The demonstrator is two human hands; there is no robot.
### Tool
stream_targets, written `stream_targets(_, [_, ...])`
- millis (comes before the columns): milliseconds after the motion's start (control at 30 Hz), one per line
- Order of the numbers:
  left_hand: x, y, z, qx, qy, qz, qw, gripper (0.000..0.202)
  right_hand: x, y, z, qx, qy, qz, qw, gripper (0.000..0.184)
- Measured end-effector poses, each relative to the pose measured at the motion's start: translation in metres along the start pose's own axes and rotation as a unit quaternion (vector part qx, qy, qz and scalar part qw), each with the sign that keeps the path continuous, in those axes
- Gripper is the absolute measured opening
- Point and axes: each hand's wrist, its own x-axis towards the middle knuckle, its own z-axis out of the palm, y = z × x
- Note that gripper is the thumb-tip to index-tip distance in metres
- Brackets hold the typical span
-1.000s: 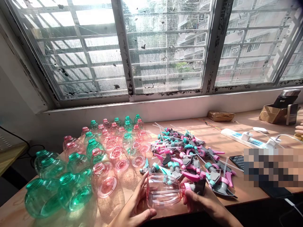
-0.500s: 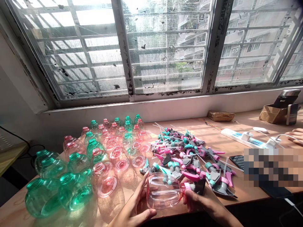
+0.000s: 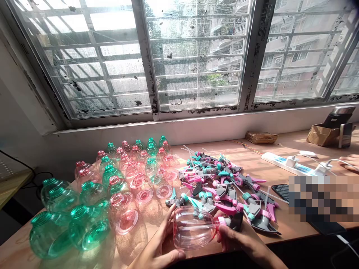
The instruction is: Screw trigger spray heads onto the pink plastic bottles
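A clear pink spray bottle (image 3: 193, 228) lies sideways between my hands at the table's front edge, its base to the left. My left hand (image 3: 164, 239) cups the base end, thumb below and fingers behind. At the neck, my right hand (image 3: 234, 233) grips the pink collar of a grey and pink trigger sprayer head (image 3: 235, 218), which sits on the bottle's mouth. Left of my hands stand several open pink bottles (image 3: 139, 188) and green bottles (image 3: 45, 235). Just beyond the held bottle lies a heap of trigger sprayer heads (image 3: 221, 175) in pink, teal and grey.
A white power strip (image 3: 290, 164) with plugged-in chargers lies to the right, near a dark phone (image 3: 280, 192). Another person's hand (image 3: 349, 162) rests at the far right edge. A brown packet (image 3: 261, 137) and a cardboard box (image 3: 322, 135) stand by the window wall.
Almost nothing differs. The held bottle's base end has dipped very slightly, and both hands keep the same grip.
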Motion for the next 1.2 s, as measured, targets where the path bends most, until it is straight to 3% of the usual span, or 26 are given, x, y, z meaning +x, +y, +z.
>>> stream_targets(167, [0.000, -0.007, -0.004, 0.028, 0.010, -0.010, 0.999, 0.093, 0.000, -0.001, 0.000, -0.009, 0.003, 0.002, 1.000, 0.046])
stream_targets(367, [0.001, -0.016, -0.005, 0.014, 0.009, 0.023, 1.000, 0.091, -0.001, -0.003, 0.000, -0.020, 0.000, 0.015, 1.000, 0.051])
stream_targets(600, [0.003, -0.010, -0.001, 0.002, -0.005, 0.037, 0.999, 0.086, -0.001, -0.003, 0.000, -0.025, -0.001, 0.010, 1.000, 0.049])
stream_targets(900, [-0.001, -0.002, 0.002, 0.030, 0.019, -0.012, 0.999, 0.094, -0.001, -0.005, 0.002, -0.030, -0.004, 0.008, 1.000, 0.049])
stream_targets(1200, [-0.001, -0.004, 0.003, -0.002, 0.011, -0.003, 1.000, 0.091, 0.000, 0.000, -0.001, -0.040, -0.006, -0.002, 0.999, 0.048])
